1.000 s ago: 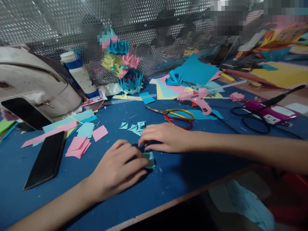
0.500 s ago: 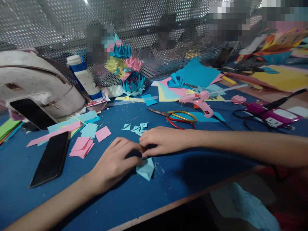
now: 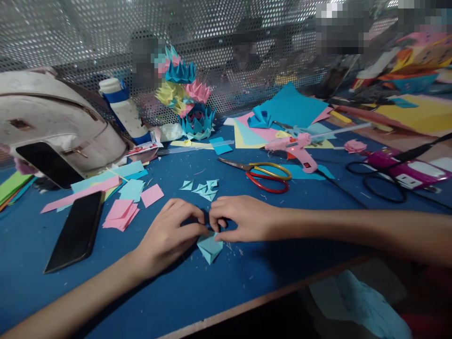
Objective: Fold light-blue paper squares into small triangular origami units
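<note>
A small light blue paper (image 3: 210, 249), folded with creases meeting near its middle, lies on the blue table in front of me. My left hand (image 3: 171, 230) is closed, its thumb and fingertips gripping the paper's upper left edge. My right hand (image 3: 243, 219) has its fingers curled, with the thumb and fingertip at the paper's upper right corner. Just beyond my hands lie several small folded light blue pieces (image 3: 205, 189). Scissors (image 3: 261, 172) with red and yellow handles rest behind my right hand.
Left of my hands are pink paper squares (image 3: 120, 215), a black phone (image 3: 76, 230) and a pale backpack (image 3: 45, 113). A bottle (image 3: 125, 113) and folded paper flowers (image 3: 197, 120) stand at the back. A pink glue gun (image 3: 294, 146) and a purple power strip (image 3: 402, 167) lie right.
My right hand has come slightly nearer, its thumb now at the paper's upper right corner. The light blue paper has turned a little and shifted slightly left.
</note>
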{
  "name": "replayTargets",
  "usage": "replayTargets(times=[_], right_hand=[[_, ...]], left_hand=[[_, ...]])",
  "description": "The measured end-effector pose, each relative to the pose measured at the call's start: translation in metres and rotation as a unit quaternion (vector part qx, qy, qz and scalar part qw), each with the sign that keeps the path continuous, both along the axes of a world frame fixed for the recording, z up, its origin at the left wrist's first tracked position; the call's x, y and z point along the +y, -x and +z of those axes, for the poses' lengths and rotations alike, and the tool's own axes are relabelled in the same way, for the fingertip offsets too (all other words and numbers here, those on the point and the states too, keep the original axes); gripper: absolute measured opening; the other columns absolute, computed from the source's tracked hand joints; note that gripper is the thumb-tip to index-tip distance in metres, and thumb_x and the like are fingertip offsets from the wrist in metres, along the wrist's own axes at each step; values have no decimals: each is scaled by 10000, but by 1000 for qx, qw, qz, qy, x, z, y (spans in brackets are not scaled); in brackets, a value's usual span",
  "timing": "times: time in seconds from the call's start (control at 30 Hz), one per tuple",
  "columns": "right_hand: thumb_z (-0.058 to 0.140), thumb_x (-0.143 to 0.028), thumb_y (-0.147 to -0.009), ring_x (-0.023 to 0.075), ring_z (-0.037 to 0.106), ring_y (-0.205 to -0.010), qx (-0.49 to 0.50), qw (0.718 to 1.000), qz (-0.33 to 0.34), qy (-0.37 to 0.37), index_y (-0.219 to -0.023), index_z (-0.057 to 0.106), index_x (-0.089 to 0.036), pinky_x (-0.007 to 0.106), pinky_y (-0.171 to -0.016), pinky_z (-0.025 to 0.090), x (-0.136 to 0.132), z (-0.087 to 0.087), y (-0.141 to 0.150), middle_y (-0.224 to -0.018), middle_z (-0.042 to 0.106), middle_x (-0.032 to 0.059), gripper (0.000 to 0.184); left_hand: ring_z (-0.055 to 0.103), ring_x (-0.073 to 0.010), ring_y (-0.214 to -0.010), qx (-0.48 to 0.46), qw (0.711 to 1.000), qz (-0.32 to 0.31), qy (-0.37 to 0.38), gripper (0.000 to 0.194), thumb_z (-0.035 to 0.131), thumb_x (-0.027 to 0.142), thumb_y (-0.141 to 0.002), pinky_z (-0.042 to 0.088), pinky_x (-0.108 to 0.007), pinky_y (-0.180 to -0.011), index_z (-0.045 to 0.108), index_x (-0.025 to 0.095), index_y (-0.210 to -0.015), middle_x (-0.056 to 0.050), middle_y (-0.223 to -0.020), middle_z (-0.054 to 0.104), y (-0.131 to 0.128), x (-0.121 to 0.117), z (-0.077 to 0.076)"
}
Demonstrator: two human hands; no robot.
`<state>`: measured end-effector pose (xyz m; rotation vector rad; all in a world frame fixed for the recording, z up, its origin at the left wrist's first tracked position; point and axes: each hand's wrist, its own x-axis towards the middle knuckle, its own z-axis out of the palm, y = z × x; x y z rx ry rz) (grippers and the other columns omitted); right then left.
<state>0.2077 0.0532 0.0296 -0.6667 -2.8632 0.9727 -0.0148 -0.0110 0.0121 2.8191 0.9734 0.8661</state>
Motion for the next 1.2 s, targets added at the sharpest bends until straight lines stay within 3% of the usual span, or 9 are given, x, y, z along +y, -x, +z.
replayTargets(times=[0.2,0.33,0.4,0.47,0.6,0.97,1.2], right_hand=[[676,-233,-863,130,555,-826,-9,999,-33,3,-826,631,-190,236,-650,336,7,4,-5,-796,630,-26,72],[682,-254,-865,140,565,-831,-19,999,-41,-11,-812,626,-185,243,-636,323,13,4,-9,-784,650,-21,104],[683,-256,-865,141,569,-831,-23,999,-43,-17,-805,624,-185,247,-632,321,14,4,-8,-774,655,-22,110],[681,-254,-865,138,573,-827,-29,998,-49,-22,-801,617,-187,248,-626,320,15,4,-7,-769,657,-28,113],[683,-256,-868,141,576,-835,-36,997,-56,-40,-799,609,-190,250,-614,314,15,5,-4,-768,662,-30,120],[668,-246,-905,154,555,-848,23,992,-69,-106,-892,671,-210,259,-619,305,19,-7,6,-841,690,-14,39],[713,-262,-874,131,557,-801,111,987,-91,-72,-841,686,-214,236,-640,339,23,-20,1,-789,693,-32,65]], left_hand=[[576,-196,-959,2,999,0,-48,277,404,114,-1036,431,-373,-840,658,172,-1128,-84,-1047,670,6,-10,-3],[593,-217,-1135,88,989,-74,-94,439,241,100,-1058,387,-397,-1046,649,103,-1221,-85,-1183,695,4,-33,-3],[603,-239,-1176,131,983,-76,-102,501,178,113,-1058,432,-395,-1040,638,63,-1250,-97,-1241,683,0,-42,-3],[638,-245,-1141,147,981,-62,-107,434,261,131,-1054,498,-394,-998,645,60,-1244,-96,-1234,692,-5,-46,-5],[685,-246,-1068,133,985,-41,-103,314,450,179,-1017,580,-402,-929,659,66,-1222,-95,-1190,715,-10,-43,-8],[665,-262,-1095,116,991,-40,-50,359,391,199,-1037,598,-436,-912,593,44,-1289,-140,-1246,677,-15,-27,-7],[656,-279,-1063,110,993,35,-34,325,420,209,-1024,598,-456,-890,620,57,-1230,-172,-1178,669,-8,-15,-10]])
